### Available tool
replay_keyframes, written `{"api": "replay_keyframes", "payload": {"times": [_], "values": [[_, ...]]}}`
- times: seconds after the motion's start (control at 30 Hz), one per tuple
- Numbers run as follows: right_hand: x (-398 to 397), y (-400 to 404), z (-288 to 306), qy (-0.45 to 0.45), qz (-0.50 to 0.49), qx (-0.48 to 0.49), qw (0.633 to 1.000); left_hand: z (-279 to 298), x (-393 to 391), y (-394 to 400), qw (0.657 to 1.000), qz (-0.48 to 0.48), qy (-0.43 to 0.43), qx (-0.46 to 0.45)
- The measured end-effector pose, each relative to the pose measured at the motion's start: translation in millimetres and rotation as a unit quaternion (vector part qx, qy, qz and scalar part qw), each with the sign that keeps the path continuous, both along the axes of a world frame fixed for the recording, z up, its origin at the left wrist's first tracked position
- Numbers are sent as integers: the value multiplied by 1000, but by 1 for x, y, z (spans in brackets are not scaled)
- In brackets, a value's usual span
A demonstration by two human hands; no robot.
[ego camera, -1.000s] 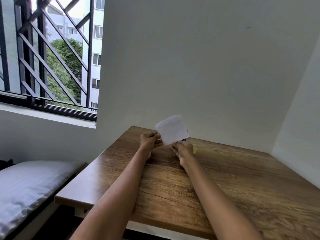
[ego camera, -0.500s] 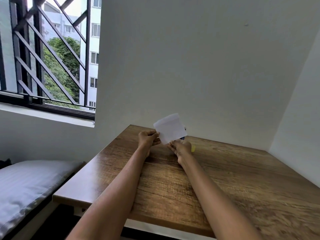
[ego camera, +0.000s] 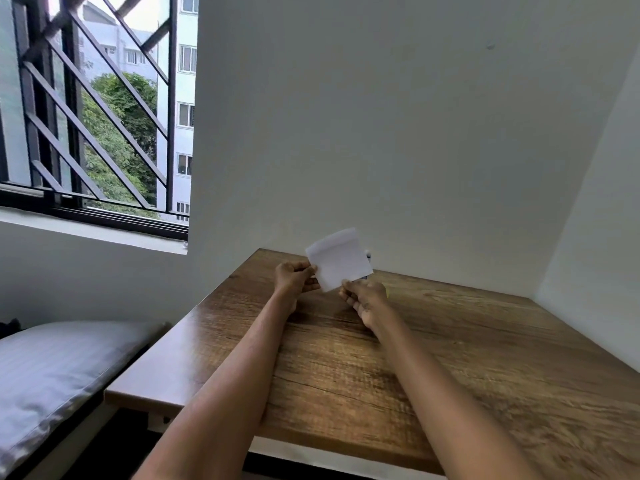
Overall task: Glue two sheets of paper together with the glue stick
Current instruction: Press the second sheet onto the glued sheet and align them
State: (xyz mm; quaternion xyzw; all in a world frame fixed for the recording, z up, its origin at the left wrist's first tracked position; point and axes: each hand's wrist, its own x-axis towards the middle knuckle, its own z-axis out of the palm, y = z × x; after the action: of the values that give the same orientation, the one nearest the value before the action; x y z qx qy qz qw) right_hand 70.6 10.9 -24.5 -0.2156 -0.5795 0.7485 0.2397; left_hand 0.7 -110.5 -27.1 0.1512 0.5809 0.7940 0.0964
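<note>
A small white paper point(ego camera: 339, 259) is held upright above the far part of the wooden table point(ego camera: 433, 358). My left hand point(ego camera: 294, 278) pinches its left edge and my right hand point(ego camera: 365, 299) pinches its lower right corner. I cannot tell whether it is one sheet or two pressed together. Just behind the paper's right edge a small dark and white object point(ego camera: 368, 258) peeks out, mostly hidden. A sliver of yellow point(ego camera: 387, 292) shows by my right hand.
The table sits in a corner between white walls point(ego camera: 415, 133). A barred window point(ego camera: 97, 109) is at the upper left. A grey cushion point(ego camera: 59, 372) lies on a low bench left of the table.
The paper stays held in both hands, almost unchanged. The view has shifted slightly; the hands and paper sit a touch lower and left in the frame.
</note>
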Motion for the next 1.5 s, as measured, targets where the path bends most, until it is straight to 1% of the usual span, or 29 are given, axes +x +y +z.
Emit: {"api": "replay_keyframes", "payload": {"times": [0.17, 0.27, 0.37, 0.6, 0.73, 0.83, 1.17, 1.37, 1.5], "values": [[-1, -1, -2, 18, -7, 0, 1000, 1, 2, 0, 1000, -14, 1, 8], [0, -3, -1, 27, -6, 1, 1000, 2, 5, 2, 999, -28, 10, -15], [4, -4, -1, 32, -3, -7, 999, 1, 6, 3, 999, -22, 23, -33], [5, 2, -2, 50, -30, -2, 998, 1, 5, 6, 999, -18, 33, -30], [7, 4, -2, 66, -32, -30, 997, 0, 3, 6, 999, -9, 33, -30], [9, 6, -4, 71, -11, -7, 997, -1, 1, 5, 999, -13, 33, -32], [7, 4, -7, 49, -39, 27, 998, -2, 2, 4, 999, -14, 30, -30], [11, 4, -5, 82, -31, -11, 996, -2, 4, 2, 999, -25, 35, -22], [10, 2, -5, 81, -52, -1, 995, -2, 3, 3, 998, -26, 42, -30]]}}
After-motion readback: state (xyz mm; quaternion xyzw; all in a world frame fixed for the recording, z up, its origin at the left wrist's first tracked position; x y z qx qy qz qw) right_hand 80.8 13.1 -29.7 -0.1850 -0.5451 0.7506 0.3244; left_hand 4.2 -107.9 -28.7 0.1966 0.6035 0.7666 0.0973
